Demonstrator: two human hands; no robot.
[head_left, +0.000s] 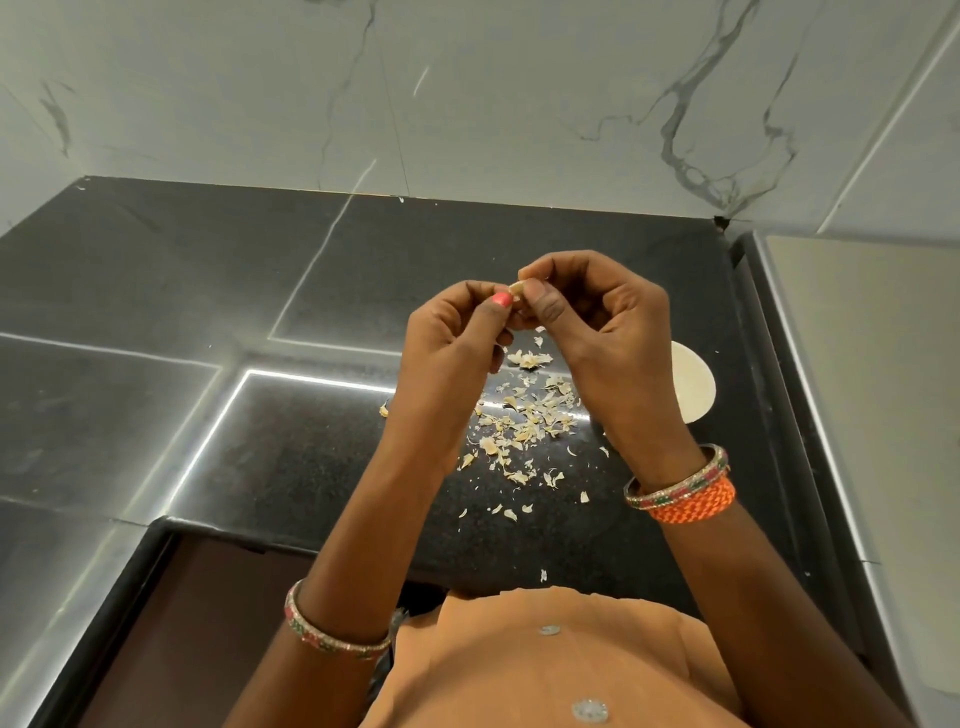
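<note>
Two hands work over peel scraps (524, 421): left hand (457, 332) and right hand (597, 317) together pinch one garlic clove (517, 287) at the fingertips. Risk: a hard tug flicks the clove off the counter (291, 457) edge below the wrists. Just right of the right hand sits a white bowl (696, 384); wall (467, 104) beyond, free room leftward.

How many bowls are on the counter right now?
1. The bowl sits on the black counter, partly hidden behind the right hand, which pinches a garlic clove together with the left hand. Another may sit out of sight.
</note>
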